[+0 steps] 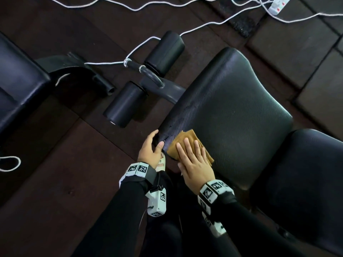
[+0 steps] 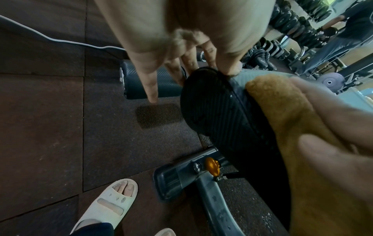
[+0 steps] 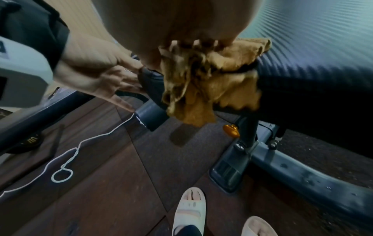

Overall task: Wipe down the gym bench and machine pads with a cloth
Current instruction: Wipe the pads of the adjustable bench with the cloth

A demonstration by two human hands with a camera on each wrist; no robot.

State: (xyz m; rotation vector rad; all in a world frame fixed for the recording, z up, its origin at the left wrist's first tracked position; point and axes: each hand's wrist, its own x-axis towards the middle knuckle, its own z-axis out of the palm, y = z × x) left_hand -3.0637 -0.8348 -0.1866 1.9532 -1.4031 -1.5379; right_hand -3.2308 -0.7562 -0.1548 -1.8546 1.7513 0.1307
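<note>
Seat pad (image 1: pixel 232 101): black and textured, tilted, with a worn, cracked seam at its near corner.
Cloth (image 1: pixel 187 143): tan, folded, lying on the pad's near corner, part hanging over the edge.
Right hand (image 1: pixel 194 164): flat, fingers straight, pressing the cloth down.
Left hand (image 1: pixel 151 149): fingers curled round the pad's corner, bracing it.
Risk: the overhanging folds could slip off, or the cloth snag on the cracked seam during a stroke.

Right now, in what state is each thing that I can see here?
cloth: bunched, pressed flat on the seat pad, partly over its edge
seat pad: cracked at the near corner
right hand: flat on the cloth
left hand: holds the pad corner
knob: cannot tell if tight
</note>
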